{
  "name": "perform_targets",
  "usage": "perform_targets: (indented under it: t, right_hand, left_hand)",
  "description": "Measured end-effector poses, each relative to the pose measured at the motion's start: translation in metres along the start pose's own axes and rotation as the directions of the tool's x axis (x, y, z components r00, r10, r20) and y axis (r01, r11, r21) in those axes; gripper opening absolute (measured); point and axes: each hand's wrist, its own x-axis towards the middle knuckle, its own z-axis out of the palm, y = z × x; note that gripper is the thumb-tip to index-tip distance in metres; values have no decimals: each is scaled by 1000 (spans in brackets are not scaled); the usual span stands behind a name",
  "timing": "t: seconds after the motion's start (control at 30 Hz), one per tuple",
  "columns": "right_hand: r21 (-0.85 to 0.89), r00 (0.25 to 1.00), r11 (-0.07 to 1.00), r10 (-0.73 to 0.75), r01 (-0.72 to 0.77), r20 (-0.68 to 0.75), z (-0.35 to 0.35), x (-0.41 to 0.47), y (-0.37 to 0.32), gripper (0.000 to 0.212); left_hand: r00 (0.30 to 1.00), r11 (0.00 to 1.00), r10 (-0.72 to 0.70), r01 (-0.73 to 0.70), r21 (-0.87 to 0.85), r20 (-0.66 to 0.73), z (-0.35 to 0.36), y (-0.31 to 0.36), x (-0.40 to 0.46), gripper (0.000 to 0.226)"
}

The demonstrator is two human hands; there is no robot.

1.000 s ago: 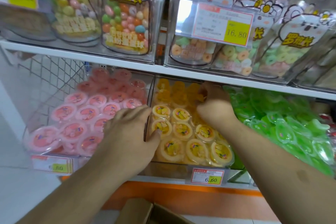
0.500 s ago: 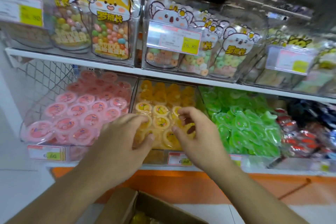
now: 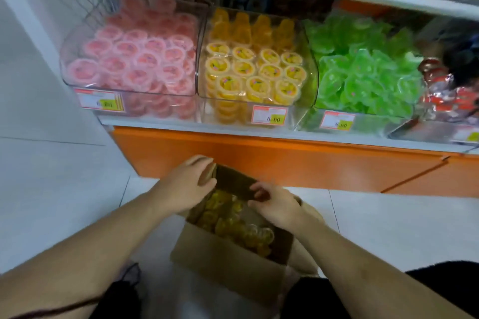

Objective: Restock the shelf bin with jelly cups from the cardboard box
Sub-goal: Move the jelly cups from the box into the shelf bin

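Two bare forearms, no sleeves, dark trousers (image 3: pixel 440 290) at the knees, no rings or watch visible

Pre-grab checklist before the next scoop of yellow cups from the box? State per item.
1. Cardboard box open, yellow jelly cups inside reachable: ok.
2. Left hand holding the far flap back: ok.
3. Right hand free of cups: cannot tell; fingers curl at the flap edge.
4. Yellow bin has room on top: cannot tell; its top layer looks full.
5. Target matches colour, between pink bin and green bin: ok.
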Motion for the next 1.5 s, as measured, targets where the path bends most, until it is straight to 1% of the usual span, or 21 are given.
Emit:
perform_targets:
  t: [0.07, 0.17, 0.27, 0.37, 0.5, 0.57, 0.63, 0.77, 0.8, 0.93, 1.03, 1.1, 1.17, 1.23, 1.33, 1.43, 1.5]
  right_hand:
    - [21, 997, 999, 45, -47, 70, 16, 11, 15, 47]
    - [10, 992, 999, 40, -41, 123, 42, 34, 29, 55]
    - [-4, 988, 998, 56, -56, 144, 67, 62, 44, 70]
    - [60, 969, 986, 140, -155, 206, 84, 86, 57, 89]
    - [79, 957, 978, 169, -192, 234, 106, 112, 76, 101]
    - [116, 959, 971, 183, -211, 214, 115, 122, 81, 98]
    - [133, 970, 972, 167, -192, 179, 121, 129, 85, 89]
    - [71, 985, 992, 96, -107, 145, 127, 134, 93, 70]
    - [52, 983, 994, 89, -98, 159, 128, 134, 96, 70]
    - [-29, 948, 995, 100, -96, 302, 122, 138, 100, 90]
    - [-134, 926, 991, 74, -26, 369, 120, 143, 98, 95]
    - [-153, 930, 988, 78, -24, 360, 123, 145, 96, 92]
    - [-132, 941, 990, 82, -41, 327, 128, 148, 95, 84]
    - [-153, 943, 988, 74, -25, 325, 131, 149, 96, 78]
    - [-219, 941, 975, 43, 34, 336, 136, 146, 100, 84]
    - [-244, 963, 967, -4, 72, 268, 142, 143, 102, 80]
    - [-221, 973, 973, -8, 61, 233, 142, 143, 100, 75]
  left_hand:
    - [998, 1000, -31, 31, -3, 56, 19, -20, 8, 69]
    - [990, 997, -62, 68, -42, 125, 44, -42, 21, 69]
    - [991, 990, -31, 49, -131, 131, 65, -54, 30, 62]
    - [994, 975, -32, 54, -218, 106, 80, -61, 36, 56]
    - [996, 939, 20, 9, -344, 82, 85, -67, 39, 55]
    - [997, 929, 28, 3, -371, 79, 89, -71, 41, 55]
    - [997, 926, 29, -2, -377, 65, 93, -73, 41, 55]
    - [998, 922, 24, -1, -386, 57, 97, -73, 39, 57]
    - [998, 924, 18, 5, -383, 56, 98, -73, 39, 57]
    - [999, 927, 10, 9, -375, 49, 100, -74, 39, 56]
    - [999, 931, 3, 15, -366, 49, 100, -72, 38, 56]
    - [999, 931, 1, 17, -364, 48, 99, -71, 38, 57]
    - [999, 933, -2, 20, -360, 49, 99, -71, 37, 57]
    - [998, 931, -4, 23, -365, 55, 98, -71, 37, 57]
    - [998, 928, -4, 27, -371, 62, 98, -70, 35, 57]
    - [998, 926, -11, 35, -375, 66, 98, -70, 35, 57]
    - [998, 927, -16, 40, -374, 67, 99, -70, 36, 56]
